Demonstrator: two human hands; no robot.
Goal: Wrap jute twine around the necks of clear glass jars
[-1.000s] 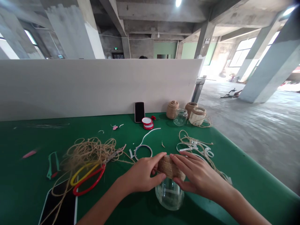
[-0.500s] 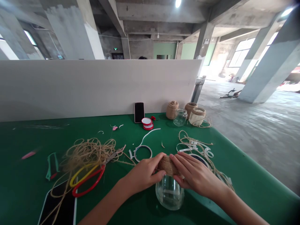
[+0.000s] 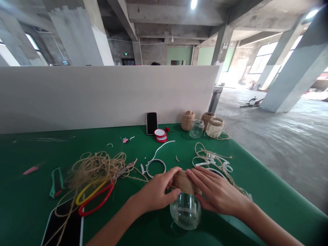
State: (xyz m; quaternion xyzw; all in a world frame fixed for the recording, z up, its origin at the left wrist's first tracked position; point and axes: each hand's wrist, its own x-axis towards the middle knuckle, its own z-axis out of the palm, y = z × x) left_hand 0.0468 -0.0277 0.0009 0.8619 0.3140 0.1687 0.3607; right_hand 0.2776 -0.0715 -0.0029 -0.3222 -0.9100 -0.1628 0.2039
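Note:
A clear glass jar (image 3: 186,212) is tilted on the green table, its neck end wrapped in brown twine (image 3: 186,182). My left hand (image 3: 160,189) grips the wrapped end from the left, its thumb low near the glass. From the right, my right hand (image 3: 216,189) holds the same end, fingers laid over the twine and thumb underneath. A tangle of loose twine (image 3: 98,167) lies to the left, with scissors (image 3: 96,198) with red and yellow handles at its edge.
A tape ring (image 3: 156,168) lies beyond my left hand. Wrapped and bare jars (image 3: 196,128) stand by the white partition (image 3: 110,97). Near it are a phone (image 3: 152,123) and red tape rolls (image 3: 161,135). A tablet (image 3: 64,223) lies at the front left.
My right hand has shifted slightly right, its thumb drawn back, and more of the twine band shows. My left hand has stayed nearly still on the jar.

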